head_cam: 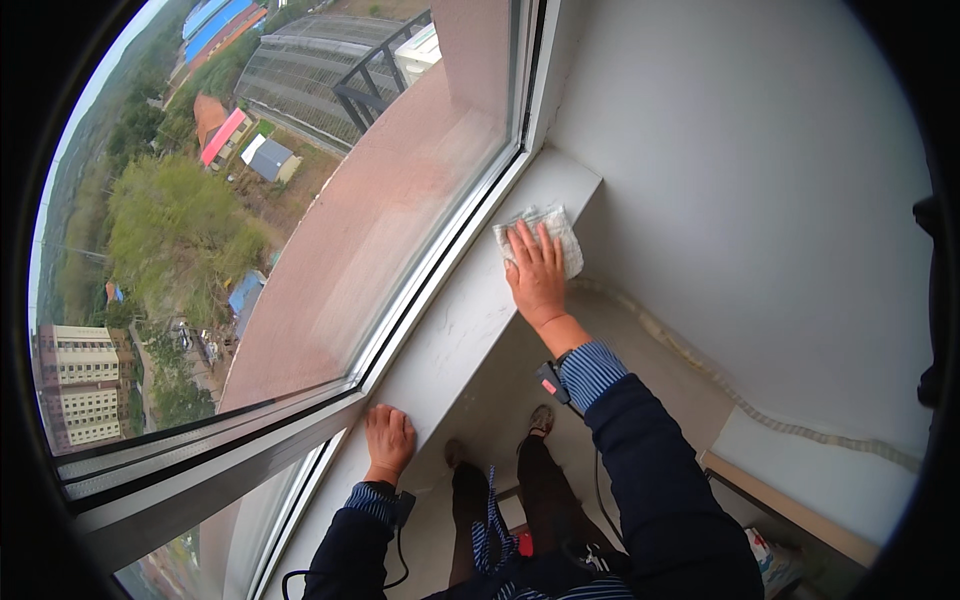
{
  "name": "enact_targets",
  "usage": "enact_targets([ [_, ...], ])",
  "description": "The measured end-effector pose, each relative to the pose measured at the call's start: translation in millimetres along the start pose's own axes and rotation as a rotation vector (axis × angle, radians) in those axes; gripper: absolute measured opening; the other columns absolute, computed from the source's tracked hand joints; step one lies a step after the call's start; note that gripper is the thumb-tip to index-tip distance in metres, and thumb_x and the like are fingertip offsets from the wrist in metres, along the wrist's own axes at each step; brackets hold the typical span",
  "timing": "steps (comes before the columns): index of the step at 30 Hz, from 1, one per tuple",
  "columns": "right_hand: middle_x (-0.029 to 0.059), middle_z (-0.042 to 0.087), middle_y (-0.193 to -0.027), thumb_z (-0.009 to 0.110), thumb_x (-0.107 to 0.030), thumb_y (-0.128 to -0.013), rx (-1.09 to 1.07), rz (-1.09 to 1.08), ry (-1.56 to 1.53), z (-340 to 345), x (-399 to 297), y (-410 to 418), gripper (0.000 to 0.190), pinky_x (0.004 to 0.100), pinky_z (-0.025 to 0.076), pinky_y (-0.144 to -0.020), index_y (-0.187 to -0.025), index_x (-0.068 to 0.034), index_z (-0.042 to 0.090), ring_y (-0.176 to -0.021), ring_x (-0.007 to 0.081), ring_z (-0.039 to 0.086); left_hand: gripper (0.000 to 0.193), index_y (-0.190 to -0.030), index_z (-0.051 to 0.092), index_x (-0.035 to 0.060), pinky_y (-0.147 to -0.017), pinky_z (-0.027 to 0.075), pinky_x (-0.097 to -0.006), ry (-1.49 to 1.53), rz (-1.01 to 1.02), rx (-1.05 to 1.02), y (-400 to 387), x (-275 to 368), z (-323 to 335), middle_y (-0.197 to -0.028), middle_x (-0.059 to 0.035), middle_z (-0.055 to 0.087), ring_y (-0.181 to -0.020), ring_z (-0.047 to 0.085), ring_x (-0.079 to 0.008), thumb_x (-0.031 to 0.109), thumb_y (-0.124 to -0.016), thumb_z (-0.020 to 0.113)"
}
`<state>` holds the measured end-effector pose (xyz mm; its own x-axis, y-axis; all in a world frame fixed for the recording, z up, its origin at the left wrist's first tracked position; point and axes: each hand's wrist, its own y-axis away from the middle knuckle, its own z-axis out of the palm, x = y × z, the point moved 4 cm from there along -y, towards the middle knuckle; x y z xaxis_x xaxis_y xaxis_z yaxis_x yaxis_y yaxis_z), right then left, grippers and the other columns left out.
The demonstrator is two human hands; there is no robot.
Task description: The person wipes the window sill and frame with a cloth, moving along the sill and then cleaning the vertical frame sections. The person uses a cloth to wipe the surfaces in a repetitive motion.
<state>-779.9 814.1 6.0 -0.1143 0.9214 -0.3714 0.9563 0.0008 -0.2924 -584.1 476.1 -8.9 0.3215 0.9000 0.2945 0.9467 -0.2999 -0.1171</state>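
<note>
My right hand point(538, 281) lies spread over a folded white cloth point(571, 244), pressing it on the white marble-patterned windowsill point(461, 322) near the sill's far end. Part of the cloth is hidden under my fingers and palm. Farther down the same sill rests my left hand point(390, 442), its fingers curled together and no object visible in it. Beside that hand runs the white window frame point(450, 259).
A plain wall point(735, 187) meets the sill's far end. Along the wall's foot runs a pale ribbed hose point(675, 349). A wood-edged piece of furniture point(795, 502) stands at lower right. Black cables point(598, 487) hang near my sleeves. Outside the glass is a pinkish ledge point(390, 247).
</note>
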Motion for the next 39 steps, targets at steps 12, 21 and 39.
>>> enact_targets([
  [12,-0.0031,0.043,-0.161,0.065,-0.023,-0.094,-0.236,-0.497,-0.156,6.2,16.9,-4.7,0.051,0.0479,0.019,-0.131,-0.144,-0.026,0.052,-0.154,0.0238,0.032,0.008,-0.086,0.06,0.008,-0.083,0.046,-0.0502,-0.109,0.065,0.001,1.3,1.8,-0.1,-0.094,-0.0149,0.058,-0.091,0.057,-0.0367,0.014,-0.083,0.066],
  [21,-0.0016,0.048,-0.158,0.063,-0.019,-0.097,-0.004,-0.132,0.029,-0.2,103.3,-103.1,0.047,0.0472,0.027,-0.126,-0.143,-0.024,0.054,-0.151,0.0266,0.037,0.01,-0.077,0.063,0.0086,-0.08,0.048,-0.0491,-0.22,0.072,-0.03,-3.7,6.1,-2.3,-0.084,-0.0149,0.062,-0.084,0.06,-0.0359,0.017,-0.079,0.068],
  [39,0.0111,0.065,-0.118,0.042,-0.037,-0.111,0.407,0.826,-1.065,2.5,169.3,-47.0,0.046,0.0359,0.046,-0.096,-0.136,-0.001,0.057,-0.106,0.0239,0.058,0.007,-0.082,0.062,0.0059,-0.088,0.047,-0.0506,-0.034,-0.053,-0.076,1.3,-0.9,1.2,-0.092,-0.0171,0.059,-0.092,0.058,-0.0378,0.011,-0.081,0.067],
])
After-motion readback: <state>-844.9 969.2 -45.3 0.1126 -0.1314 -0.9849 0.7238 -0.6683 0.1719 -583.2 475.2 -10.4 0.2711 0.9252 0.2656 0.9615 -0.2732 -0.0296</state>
